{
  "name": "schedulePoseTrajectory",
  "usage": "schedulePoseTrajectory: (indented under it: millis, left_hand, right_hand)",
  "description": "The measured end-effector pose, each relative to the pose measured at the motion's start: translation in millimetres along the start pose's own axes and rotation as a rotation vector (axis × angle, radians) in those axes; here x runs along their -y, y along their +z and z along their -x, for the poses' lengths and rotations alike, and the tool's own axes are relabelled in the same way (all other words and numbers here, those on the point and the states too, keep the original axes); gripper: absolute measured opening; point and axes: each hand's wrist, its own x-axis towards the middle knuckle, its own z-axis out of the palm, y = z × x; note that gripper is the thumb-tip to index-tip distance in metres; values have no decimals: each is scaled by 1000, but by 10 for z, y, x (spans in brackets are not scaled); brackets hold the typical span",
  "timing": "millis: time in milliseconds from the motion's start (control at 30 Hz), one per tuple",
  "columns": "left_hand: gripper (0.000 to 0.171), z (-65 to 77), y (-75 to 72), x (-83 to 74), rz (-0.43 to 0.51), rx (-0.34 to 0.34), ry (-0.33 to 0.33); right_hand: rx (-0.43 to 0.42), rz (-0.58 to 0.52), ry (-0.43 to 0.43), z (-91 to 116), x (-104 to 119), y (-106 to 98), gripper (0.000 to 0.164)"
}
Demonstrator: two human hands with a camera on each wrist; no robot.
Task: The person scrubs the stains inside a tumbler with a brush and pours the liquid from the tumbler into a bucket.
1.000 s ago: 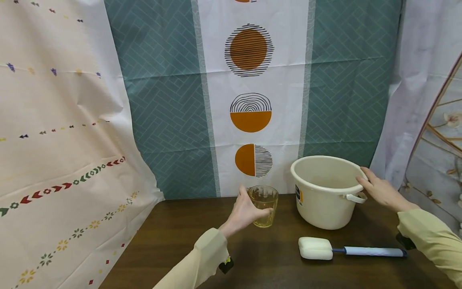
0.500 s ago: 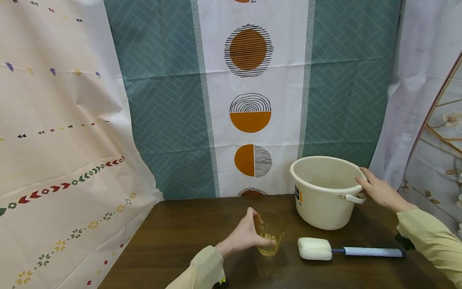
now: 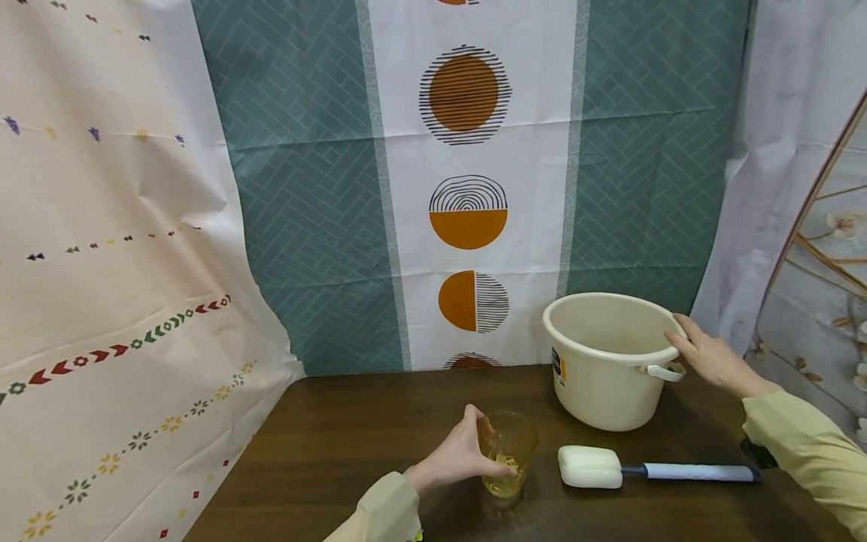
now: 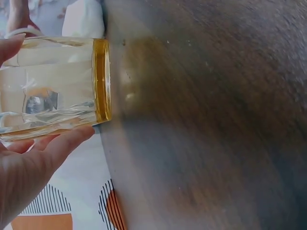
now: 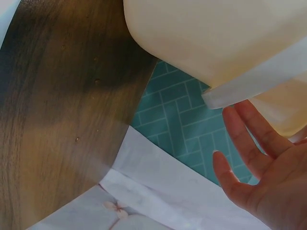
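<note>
My left hand [image 3: 457,455] grips a clear amber drinking glass [image 3: 511,455], thumb on the near side and fingers round the far side. Upright in the head view, the glass has its base right at the dark wooden tabletop. In the left wrist view the thick amber base [image 4: 101,81] faces the wood, with fingers [image 4: 62,148] along the wall. At the right, my right hand [image 3: 718,361] rests on the rim of a cream plastic bucket [image 3: 603,391]. Several of its fingers [image 5: 244,143] show loosely extended beside the bucket's white handle [image 5: 259,81] in the right wrist view.
A sponge brush with a white foam head [image 3: 589,467] and light-blue handle [image 3: 698,472] lies in front of the bucket. Patterned cloth [image 3: 311,226] hangs behind the wooden table [image 3: 352,421], with more cloth at both sides.
My left hand has brought the glass down and toward me, from near the table's back to its middle. The right hand, bucket and brush have stayed in place.
</note>
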Motion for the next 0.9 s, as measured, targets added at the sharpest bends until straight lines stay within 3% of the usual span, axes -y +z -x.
schedulePoseTrajectory:
  millis: [633, 900]
  left_hand:
    - [61, 21, -11, 46, 69, 109, -26]
    - [65, 46, 10, 73, 53, 96, -15]
  right_hand:
    - [8, 75, 11, -3, -9, -45, 65]
    - [10, 80, 6, -8, -17, -35, 64]
